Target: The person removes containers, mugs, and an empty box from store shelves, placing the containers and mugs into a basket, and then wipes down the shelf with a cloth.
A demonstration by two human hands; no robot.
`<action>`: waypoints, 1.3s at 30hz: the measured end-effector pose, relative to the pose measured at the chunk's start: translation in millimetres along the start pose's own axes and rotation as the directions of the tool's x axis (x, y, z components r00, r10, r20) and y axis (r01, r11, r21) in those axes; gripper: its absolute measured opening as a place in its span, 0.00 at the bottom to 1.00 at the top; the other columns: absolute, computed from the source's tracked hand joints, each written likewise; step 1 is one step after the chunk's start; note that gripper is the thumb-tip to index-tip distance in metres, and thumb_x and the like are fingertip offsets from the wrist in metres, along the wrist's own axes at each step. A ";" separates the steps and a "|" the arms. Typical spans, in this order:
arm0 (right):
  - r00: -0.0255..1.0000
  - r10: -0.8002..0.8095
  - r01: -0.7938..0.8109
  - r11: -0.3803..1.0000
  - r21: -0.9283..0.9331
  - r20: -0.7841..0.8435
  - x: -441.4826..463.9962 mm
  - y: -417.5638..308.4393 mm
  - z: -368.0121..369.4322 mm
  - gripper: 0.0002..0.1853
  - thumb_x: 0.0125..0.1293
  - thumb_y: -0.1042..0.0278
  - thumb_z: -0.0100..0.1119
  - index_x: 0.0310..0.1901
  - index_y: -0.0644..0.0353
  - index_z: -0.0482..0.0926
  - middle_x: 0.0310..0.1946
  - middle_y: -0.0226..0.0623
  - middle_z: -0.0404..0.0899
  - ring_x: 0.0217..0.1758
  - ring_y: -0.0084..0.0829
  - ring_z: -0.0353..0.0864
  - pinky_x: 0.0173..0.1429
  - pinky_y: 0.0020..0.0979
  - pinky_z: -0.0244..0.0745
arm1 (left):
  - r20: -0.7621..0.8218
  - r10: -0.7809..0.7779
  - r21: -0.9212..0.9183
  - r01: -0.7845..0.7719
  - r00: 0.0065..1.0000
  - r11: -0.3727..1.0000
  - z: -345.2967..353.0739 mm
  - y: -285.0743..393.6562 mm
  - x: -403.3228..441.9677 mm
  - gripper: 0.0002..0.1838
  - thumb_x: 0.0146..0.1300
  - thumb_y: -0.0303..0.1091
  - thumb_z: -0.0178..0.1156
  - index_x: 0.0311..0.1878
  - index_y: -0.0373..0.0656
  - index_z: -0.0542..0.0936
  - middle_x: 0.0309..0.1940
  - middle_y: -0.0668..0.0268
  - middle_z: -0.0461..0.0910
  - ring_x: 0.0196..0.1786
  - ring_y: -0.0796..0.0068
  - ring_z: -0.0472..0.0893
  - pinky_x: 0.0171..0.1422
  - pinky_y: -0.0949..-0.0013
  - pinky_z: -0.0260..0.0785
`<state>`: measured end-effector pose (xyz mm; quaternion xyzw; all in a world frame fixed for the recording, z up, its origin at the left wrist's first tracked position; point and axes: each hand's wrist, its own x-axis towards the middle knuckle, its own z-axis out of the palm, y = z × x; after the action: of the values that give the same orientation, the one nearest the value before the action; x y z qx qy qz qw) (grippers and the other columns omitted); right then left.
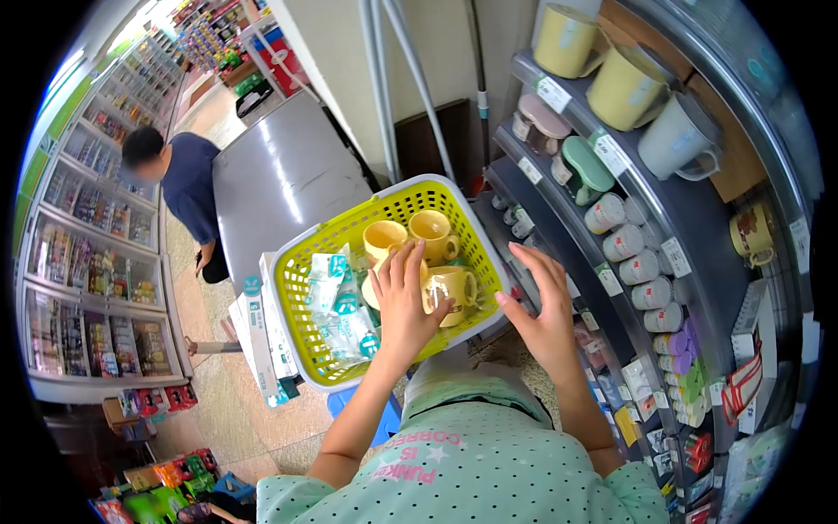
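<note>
A yellow-green basket (301,349) with a pale rim holds several yellow mugs (431,229) and, on its left side, teal and white plastic packets (336,301). My left hand (404,301) is over the basket with its fingers spread, covering part of the mugs; whether it touches one I cannot tell. To the right, my right hand (541,306) hovers just beyond the basket's rim, fingers apart and nothing between them.
A grey metal table (279,175) stands behind the basket. Shelves (602,144) on the right carry yellow pitchers (624,87), a grey pitcher (679,135) and jars. White boxes (255,323) lie left of the basket. A person (188,183) is at the far left.
</note>
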<state>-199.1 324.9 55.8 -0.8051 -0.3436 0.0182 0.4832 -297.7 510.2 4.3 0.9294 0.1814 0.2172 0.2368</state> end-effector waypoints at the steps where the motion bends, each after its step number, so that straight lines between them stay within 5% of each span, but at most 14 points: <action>1: 1.000 0.006 -0.006 1.000 0.007 -0.012 -1.5 -0.2 -3.1 0.30 0.62 0.69 0.69 0.67 0.61 0.74 0.64 0.45 0.75 0.70 0.50 0.68 0.75 0.46 0.61 | 0.012 0.031 -0.037 -0.031 0.999 0.999 -2.3 11.4 3.5 0.55 0.40 0.33 0.81 0.75 0.43 0.64 0.69 0.55 0.68 0.71 0.49 0.65 0.77 0.47 0.53; 6: 0.991 0.010 -0.009 1.000 0.010 -0.136 -13.0 -0.1 -24.1 0.29 0.62 0.70 0.68 0.66 0.60 0.75 0.64 0.45 0.76 0.69 0.48 0.69 0.74 0.45 0.62 | 0.022 0.232 -0.206 -0.223 0.972 0.953 -4.6 66.4 18.0 0.52 0.42 0.30 0.79 0.74 0.40 0.66 0.68 0.53 0.70 0.70 0.47 0.67 0.76 0.49 0.56; 7: 0.987 0.001 0.001 1.000 0.014 -0.159 -15.3 -0.8 -30.9 0.29 0.62 0.71 0.68 0.66 0.60 0.75 0.64 0.44 0.76 0.69 0.49 0.69 0.73 0.45 0.62 | 0.053 0.248 -0.270 -0.225 0.967 0.936 -0.9 74.3 18.7 0.52 0.44 0.36 0.78 0.75 0.45 0.65 0.70 0.57 0.68 0.73 0.47 0.64 0.79 0.36 0.47; 11: 0.949 0.054 -0.033 0.997 0.073 -0.311 -33.2 -4.5 -57.7 0.27 0.66 0.69 0.67 0.66 0.60 0.74 0.64 0.41 0.76 0.70 0.46 0.69 0.72 0.43 0.64 | 0.062 0.422 -0.431 -0.357 0.904 0.829 -0.8 122.0 27.1 0.50 0.44 0.33 0.78 0.73 0.42 0.66 0.69 0.55 0.69 0.72 0.46 0.66 0.77 0.39 0.51; 18: 0.763 0.123 -0.034 0.988 0.151 -0.634 -79.1 -3.5 -105.0 0.24 0.67 0.71 0.65 0.64 0.63 0.76 0.62 0.44 0.77 0.68 0.41 0.74 0.72 0.39 0.65 | 0.008 0.642 -0.603 -0.509 0.767 0.615 16.7 203.7 44.0 0.42 0.49 0.25 0.73 0.71 0.38 0.69 0.65 0.51 0.72 0.67 0.46 0.70 0.73 0.54 0.61; 26: 0.528 0.161 -0.051 0.986 0.157 -0.834 -131.2 -14.2 -137.4 0.22 0.68 0.73 0.61 0.63 0.63 0.76 0.61 0.40 0.79 0.66 0.33 0.74 0.73 0.35 0.62 | -0.063 0.793 -0.725 -0.574 0.605 0.381 90.5 313.6 77.3 0.36 0.53 0.31 0.73 0.66 0.35 0.71 0.57 0.48 0.75 0.57 0.41 0.72 0.63 0.50 0.67; 29: 0.474 0.168 -0.071 0.986 0.153 -0.864 -149.7 -18.9 -141.3 0.22 0.68 0.74 0.61 0.64 0.64 0.76 0.61 0.39 0.79 0.67 0.33 0.73 0.73 0.36 0.61 | -0.043 0.755 -0.738 -0.530 0.654 0.417 128.4 358.6 92.6 0.39 0.54 0.39 0.75 0.67 0.34 0.70 0.61 0.48 0.75 0.65 0.44 0.72 0.69 0.52 0.64; 39: 0.338 0.153 -0.124 0.985 0.117 -0.928 -191.3 -27.5 -145.6 0.21 0.68 0.75 0.60 0.62 0.67 0.76 0.61 0.42 0.79 0.67 0.34 0.74 0.74 0.36 0.61 | 0.039 0.615 -0.606 -0.471 0.788 0.641 223.5 462.8 157.2 0.47 0.46 0.51 0.80 0.65 0.33 0.71 0.57 0.49 0.76 0.67 0.47 0.71 0.71 0.50 0.64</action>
<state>-307.2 112.4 97.1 -0.6916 0.0622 -0.3978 0.5996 52.2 118.2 117.2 0.8454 -0.2113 0.2073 0.4446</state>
